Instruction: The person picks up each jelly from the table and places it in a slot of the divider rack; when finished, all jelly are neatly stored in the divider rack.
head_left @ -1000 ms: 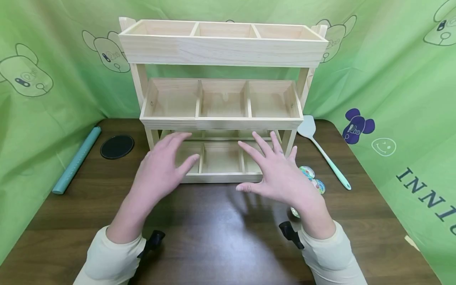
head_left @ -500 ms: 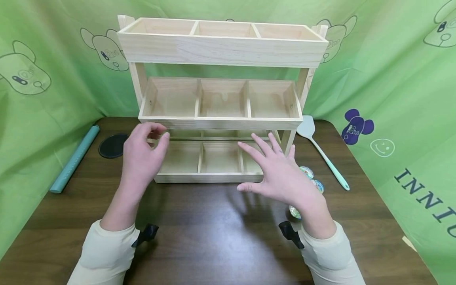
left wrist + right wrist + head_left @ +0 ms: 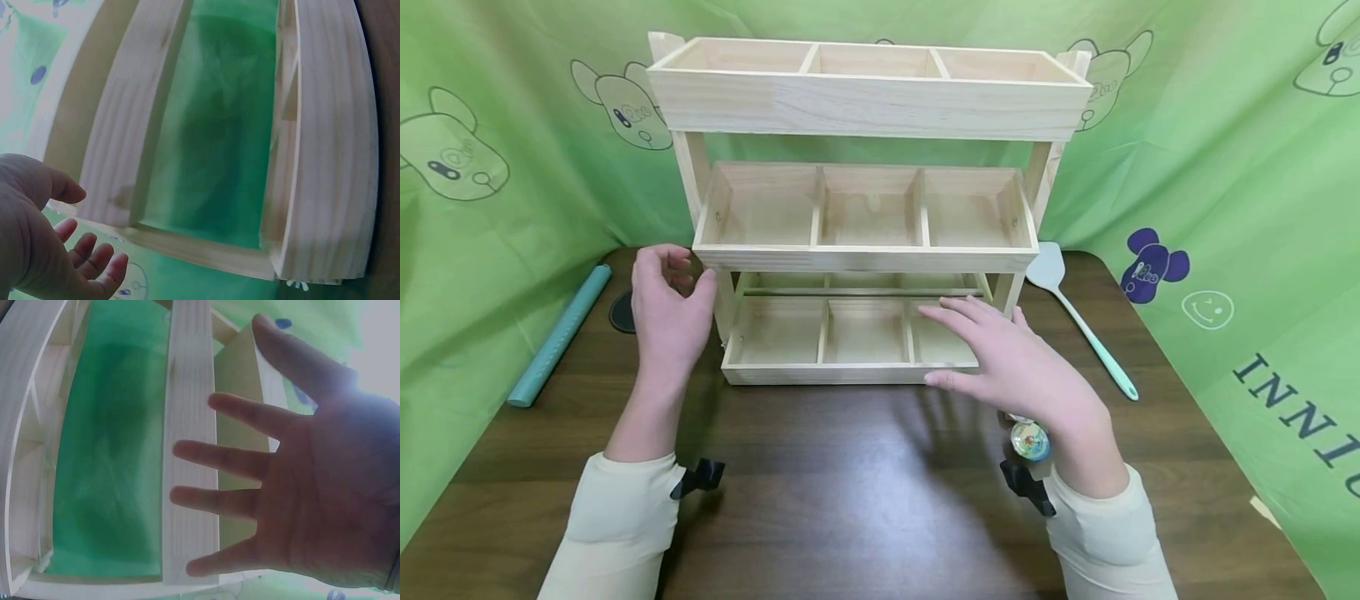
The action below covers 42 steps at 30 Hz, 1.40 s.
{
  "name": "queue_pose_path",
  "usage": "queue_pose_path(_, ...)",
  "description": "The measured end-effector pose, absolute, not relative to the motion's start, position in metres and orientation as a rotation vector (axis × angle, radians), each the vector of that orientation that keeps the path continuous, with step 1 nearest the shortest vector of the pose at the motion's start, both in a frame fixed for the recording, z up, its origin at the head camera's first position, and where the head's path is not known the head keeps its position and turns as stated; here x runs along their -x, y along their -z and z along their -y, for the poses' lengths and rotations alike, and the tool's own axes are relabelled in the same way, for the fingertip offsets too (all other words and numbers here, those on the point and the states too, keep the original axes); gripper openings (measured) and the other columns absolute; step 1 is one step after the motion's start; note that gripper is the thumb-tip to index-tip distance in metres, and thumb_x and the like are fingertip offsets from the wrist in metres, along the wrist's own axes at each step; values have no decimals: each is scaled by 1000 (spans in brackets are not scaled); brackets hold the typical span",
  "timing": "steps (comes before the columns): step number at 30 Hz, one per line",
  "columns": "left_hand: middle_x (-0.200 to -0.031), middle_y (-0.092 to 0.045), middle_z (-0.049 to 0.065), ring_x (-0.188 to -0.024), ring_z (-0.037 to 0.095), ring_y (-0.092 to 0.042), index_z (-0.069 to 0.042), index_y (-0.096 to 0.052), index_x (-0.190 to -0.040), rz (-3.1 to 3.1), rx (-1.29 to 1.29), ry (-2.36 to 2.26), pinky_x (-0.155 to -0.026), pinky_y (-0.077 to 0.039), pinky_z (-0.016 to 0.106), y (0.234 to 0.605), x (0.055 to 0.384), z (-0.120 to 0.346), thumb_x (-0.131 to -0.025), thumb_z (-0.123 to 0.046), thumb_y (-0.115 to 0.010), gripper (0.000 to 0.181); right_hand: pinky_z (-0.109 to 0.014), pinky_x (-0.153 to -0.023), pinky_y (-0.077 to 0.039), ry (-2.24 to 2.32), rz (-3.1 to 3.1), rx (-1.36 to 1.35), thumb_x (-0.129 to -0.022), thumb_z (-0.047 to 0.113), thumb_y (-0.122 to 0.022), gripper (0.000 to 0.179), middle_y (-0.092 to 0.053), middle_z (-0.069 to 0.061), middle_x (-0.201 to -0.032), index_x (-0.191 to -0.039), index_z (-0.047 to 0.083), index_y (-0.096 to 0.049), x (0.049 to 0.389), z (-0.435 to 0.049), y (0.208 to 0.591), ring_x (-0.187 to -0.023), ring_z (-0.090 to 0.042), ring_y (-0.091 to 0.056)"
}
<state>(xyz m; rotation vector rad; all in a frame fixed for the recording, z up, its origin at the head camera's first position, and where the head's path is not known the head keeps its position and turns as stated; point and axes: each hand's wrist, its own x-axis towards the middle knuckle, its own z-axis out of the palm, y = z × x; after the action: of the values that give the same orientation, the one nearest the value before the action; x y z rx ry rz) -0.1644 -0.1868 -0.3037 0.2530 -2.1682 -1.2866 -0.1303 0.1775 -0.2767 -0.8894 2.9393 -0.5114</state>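
Note:
A pale wooden rack [image 3: 865, 260] with three tiers, each split into compartments, stands before me. My left hand [image 3: 672, 321] is off its left side near the lower end of the middle tier, fingers loosely bent and nothing in them. The left wrist view shows that hand [image 3: 37, 231] with thumb and fingers apart, near the rack's wooden front. In front of the right end of the bottom tier [image 3: 850, 375] hovers my right hand [image 3: 1015, 362], holding nothing. Its fingers spread wide in the right wrist view, where the hand [image 3: 306, 481] overlaps a tier front [image 3: 190, 425].
Right of the rack lies a pale blue spatula [image 3: 1093, 337]. A small round item with a colourful top [image 3: 1030, 440] sits by my right wrist, partly covering another. At left are a turquoise tube [image 3: 561, 337] and a black disc [image 3: 622, 313], half hidden by my hand. Green cloth [image 3: 1247, 183] surrounds the table.
My left hand has moved left, from before the bottom tier to beside the rack's left leg, its fingers bending. My right hand has shifted slightly right and turned, covering some of the colourful round items.

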Motion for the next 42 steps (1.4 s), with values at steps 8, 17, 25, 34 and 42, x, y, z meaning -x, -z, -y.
queue_pose_path(8, -126, -48, 3, -113, 18, -46, -8, -45, -137, 2254, -341, 1403, -89, -36, 28, 316, 176, 194, -94, -15, -66, 48, -49, -114, -32, 642, -2835, 895, -97, 38, -69, 61, -50, -8, -150, -148, 10, -52, 139, -196, 278, -140, -30, -42)
queue_pose_path(17, -151, -41, 13, -134, 29, -40, -7, -34, -151, 2374, -311, 1480, -108, -36, 47, 337, 190, 207, -96, -18, -61, 62, -48, -98, -47, 683, -2786, 735, -97, 33, -70, 49, -66, -5, -131, -138, 9, -61, 153, -230, 275, -112, -23, -62)
queue_pose_path(25, -156, -33, 24, -137, 43, -39, -4, -21, -159, 2478, -202, 1625, -107, -40, 58, 367, 203, 218, -95, -5, -59, 74, -49, -97, -47, 722, -2745, 573, -96, 38, -71, 43, -68, -4, -128, -132, 15, -66, 166, -268, 282, -118, -25, -61)
queue_pose_path(34, -151, -38, 30, -133, 42, -41, 3, -19, -157, 2539, -4, 1740, -109, -35, 58, 398, 212, 224, -100, -6, -50, 65, -33, -95, -48, 917, -2651, 506, -94, 25, -75, 38, -66, -2, -128, -129, 14, -67, 175, -310, 295, -118, -20, -58)
queue_pose_path(42, -153, -36, 28, -132, 40, -42, 1, -22, -157, 2549, 51, 1767, -104, -41, 51, 411, 213, 233, -101, -13, -54, 66, -22, -95, -47, 1127, -2515, 464, -90, 12, -78, 42, -64, -6, -132, -130, 8, -65, 188, -340, 320, -123, -22, -57)
